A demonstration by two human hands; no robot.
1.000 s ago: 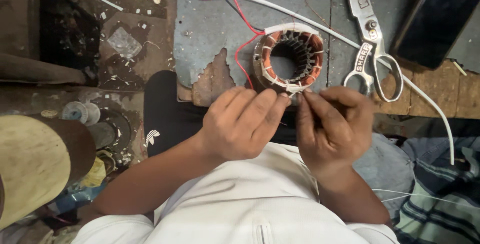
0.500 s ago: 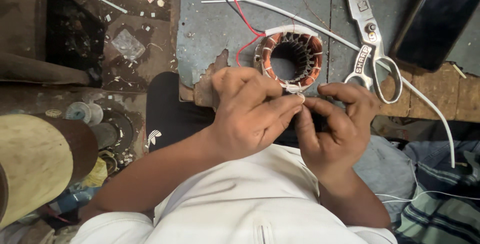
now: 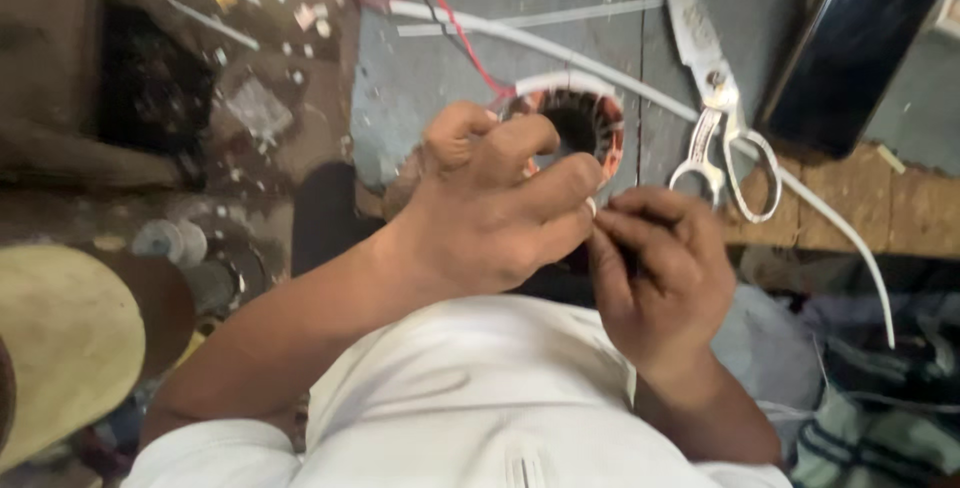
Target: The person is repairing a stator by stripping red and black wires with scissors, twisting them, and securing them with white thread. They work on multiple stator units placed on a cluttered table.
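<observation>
My left hand [image 3: 490,213] lies over the stator [image 3: 570,123] on the grey board [image 3: 440,68], fingers curled on its near rim. My right hand [image 3: 655,278] pinches something fine just beside the left fingertips; I cannot tell what, probably wire. Risks as I judge them: too hard a pull could snap the strand or scrape its enamel on the core. The scissors [image 3: 715,98] lie close and could get knocked.

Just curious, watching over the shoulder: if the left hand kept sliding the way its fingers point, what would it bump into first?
Probably the right hand: the left hand points its fingers straight at it, nearly touching already.
</observation>
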